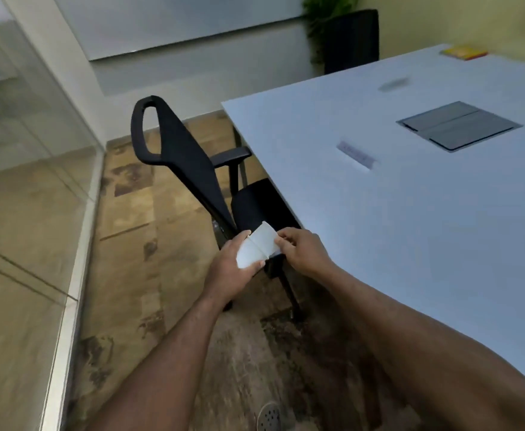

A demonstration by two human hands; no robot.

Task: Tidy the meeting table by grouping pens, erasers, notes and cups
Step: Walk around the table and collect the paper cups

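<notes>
Cups (258, 246), seemingly two nested white ones, sit lower centre off the table (410, 213) edge; left hand (234, 269) clasps the base, right hand (301, 248) pinches the rim; light, crushable, best held by the walls

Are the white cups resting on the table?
No, both hands, left hand and right hand, hold the white cups off the table.

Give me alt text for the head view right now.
Both hands, left hand and right hand, hold nested white cups off the table's edge, above a black chair. On the white table lie an eraser and, far back, sticky notes.
</notes>
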